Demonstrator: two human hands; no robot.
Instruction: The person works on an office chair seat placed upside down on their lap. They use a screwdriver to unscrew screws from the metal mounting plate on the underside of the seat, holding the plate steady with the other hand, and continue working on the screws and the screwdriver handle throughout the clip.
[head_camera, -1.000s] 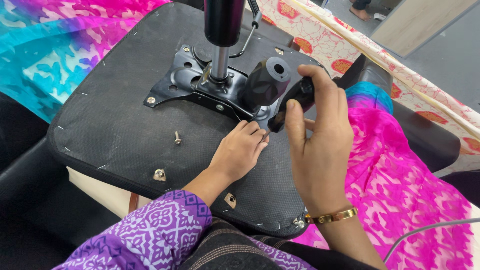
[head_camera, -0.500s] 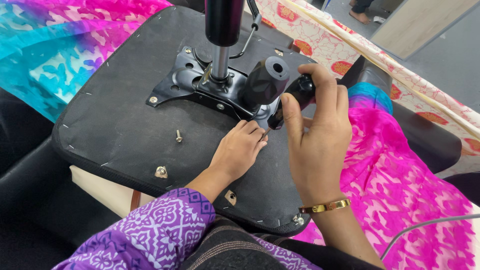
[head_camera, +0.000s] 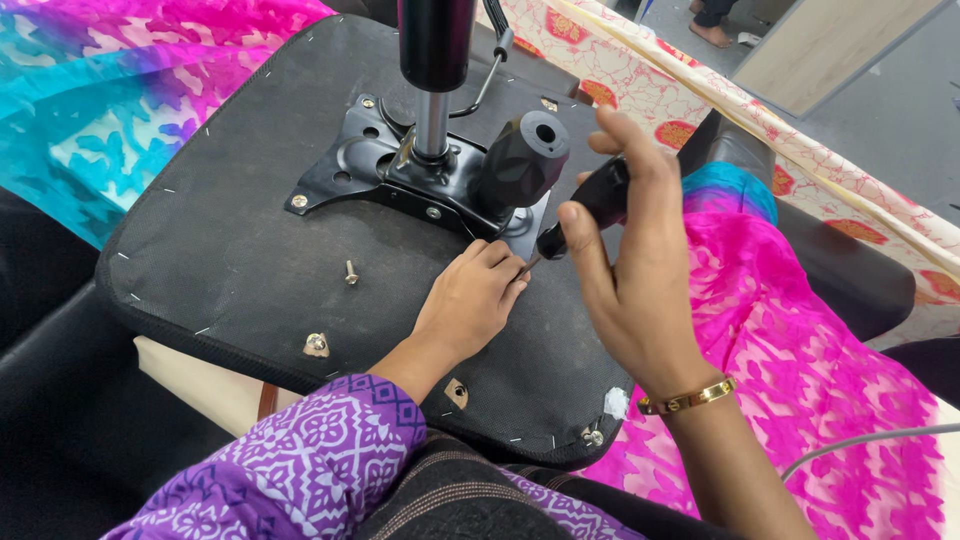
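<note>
A black-handled screwdriver (head_camera: 590, 205) is gripped in the right hand (head_camera: 640, 290), its tip guided by the left hand (head_camera: 470, 300) at the mounting plate (head_camera: 400, 175). Screw driving appears underway. Steady downward pressure is likely needed next.

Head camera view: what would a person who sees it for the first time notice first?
The upturned black chair seat fills the middle, with a black metal mechanism plate bolted on it and a gas lift column rising from the plate. The right hand grips a black-handled screwdriver at the plate's near corner, where the left hand rests its fingertips. A loose screw stands on the seat, left of the hands.
</note>
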